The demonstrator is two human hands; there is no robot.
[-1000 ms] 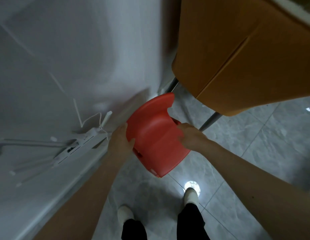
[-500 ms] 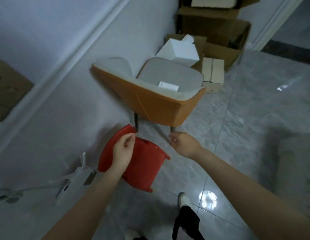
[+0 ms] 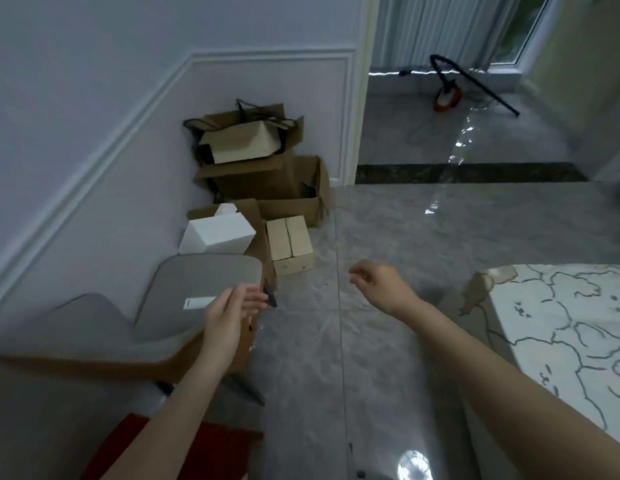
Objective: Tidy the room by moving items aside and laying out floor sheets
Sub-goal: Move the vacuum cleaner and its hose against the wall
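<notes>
I see my left hand point(image 3: 228, 315) free above the orange chair point(image 3: 197, 296), fingers straight and a little spread, holding nothing. My right hand point(image 3: 377, 282) hangs over the grey floor point(image 3: 422, 244), fingers loosely curled, empty. The red stool point(image 3: 218, 452) stands low beside the wall, under my left arm.

Grey-cushioned orange chair point(image 3: 183, 306), red stool point(image 3: 211, 448), brown boxes point(image 3: 267, 181), white grey-veined sheet point(image 3: 571, 327).

floor point(image 3: 422, 237): glossy grey stone tile, reflecting light
boxes point(image 3: 267, 174) beside chair: matt brown cardboard
chair point(image 3: 197, 289): grey cloth seat
</notes>
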